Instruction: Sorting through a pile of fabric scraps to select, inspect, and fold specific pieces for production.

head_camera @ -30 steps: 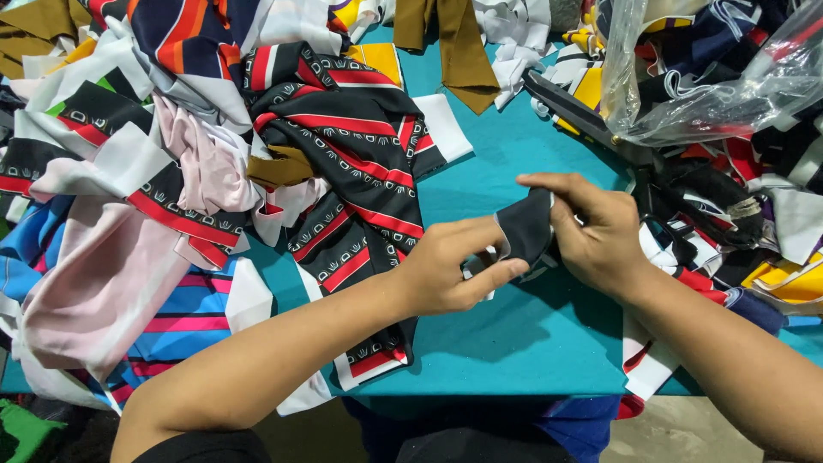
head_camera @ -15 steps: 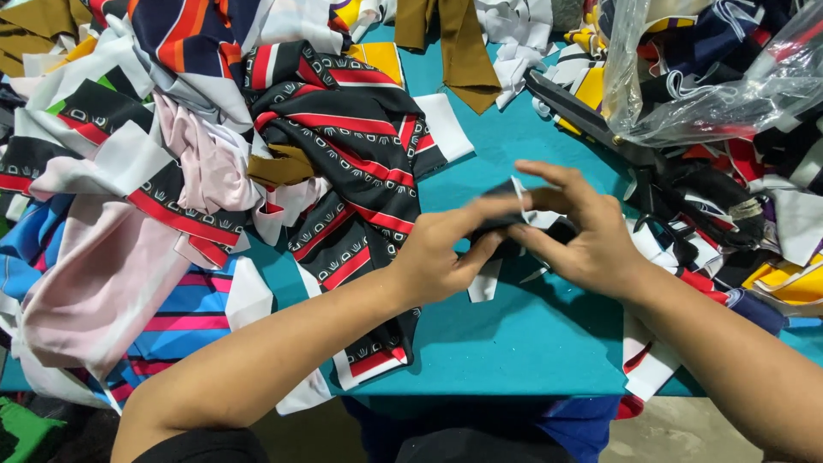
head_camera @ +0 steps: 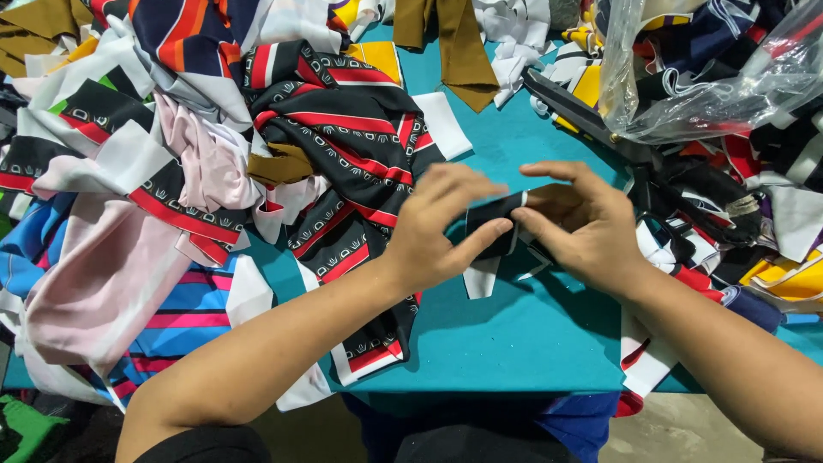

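Observation:
Both hands meet above the middle of a teal table. My left hand and my right hand pinch a small black fabric strip with white edges between fingers and thumbs, holding it a little above the tabletop. A white end of the strip hangs down below my left thumb. Just left of my left hand lies a black cloth with red stripes and a white pattern.
Heaps of fabric offcuts cover the table's left side, with pink cloth and blue striped cloth. Large black scissors lie at the right under a clear plastic bag. Brown strips hang at the back.
The hands lifted the black strip and turned it, from bunched low near the right hand to stretched level between both hands. The cloth piles have not moved.

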